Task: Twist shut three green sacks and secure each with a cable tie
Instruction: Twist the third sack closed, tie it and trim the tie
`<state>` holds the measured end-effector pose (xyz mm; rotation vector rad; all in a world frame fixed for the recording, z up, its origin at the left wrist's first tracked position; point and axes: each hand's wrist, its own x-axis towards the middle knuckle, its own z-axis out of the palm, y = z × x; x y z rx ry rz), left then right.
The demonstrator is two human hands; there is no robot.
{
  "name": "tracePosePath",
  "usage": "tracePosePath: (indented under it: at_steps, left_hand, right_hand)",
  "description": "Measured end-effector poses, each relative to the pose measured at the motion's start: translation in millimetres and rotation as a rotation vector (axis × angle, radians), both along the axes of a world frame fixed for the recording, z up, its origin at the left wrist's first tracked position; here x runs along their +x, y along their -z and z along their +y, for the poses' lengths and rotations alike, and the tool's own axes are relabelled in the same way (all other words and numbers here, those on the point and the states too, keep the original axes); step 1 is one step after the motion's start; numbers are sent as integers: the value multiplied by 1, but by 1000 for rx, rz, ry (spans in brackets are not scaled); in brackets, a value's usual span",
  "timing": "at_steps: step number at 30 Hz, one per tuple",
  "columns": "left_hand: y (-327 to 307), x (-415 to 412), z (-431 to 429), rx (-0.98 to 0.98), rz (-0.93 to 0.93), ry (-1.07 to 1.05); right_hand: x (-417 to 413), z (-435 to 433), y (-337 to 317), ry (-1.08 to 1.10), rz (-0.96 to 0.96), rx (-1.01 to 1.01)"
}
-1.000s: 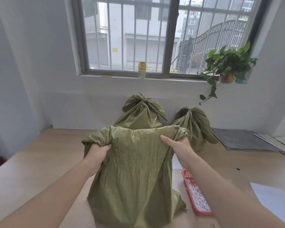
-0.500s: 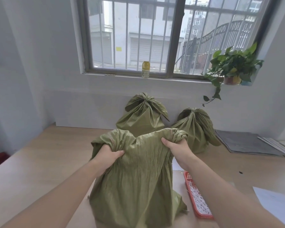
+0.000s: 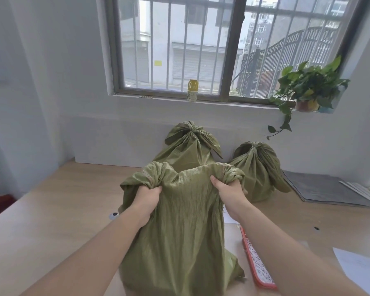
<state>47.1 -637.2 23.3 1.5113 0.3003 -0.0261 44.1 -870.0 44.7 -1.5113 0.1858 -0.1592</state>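
At frame centre, left hand (image 3: 147, 197) and right hand (image 3: 229, 193) clench bunched corners of the open sack (image 3: 179, 231). Gathering seems in hand; next, join the bunches and twist

The front sack (image 3: 186, 221) is crinkled woven cloth with a faint sheen, as is the tied sack (image 3: 186, 152) behind it. Under it the bench (image 3: 62, 210) looks like pale wood, smooth and matt. Right of it lie a red perforated plastic tray (image 3: 247, 253) and a matt white paper sheet (image 3: 359, 268)
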Motion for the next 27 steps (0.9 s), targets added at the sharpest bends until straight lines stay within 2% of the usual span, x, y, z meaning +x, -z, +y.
tracePosePath:
  at_steps: [9,15,20,27]
  left_hand:
    - [-10,3,-15,-59,67,3]
    - [-10,4,-21,-9,51,33]
    - [-11,8,-27,-5,87,41]
    - [-3,15,-27,67,38,8]
  right_hand:
    - [-1,1,-8,18,19,-38]
    - [-1,-1,-7,-31,2,-6]
    - [-2,-4,-3,-101,-44,-93]
    - [5,-2,3,-85,3,-52]
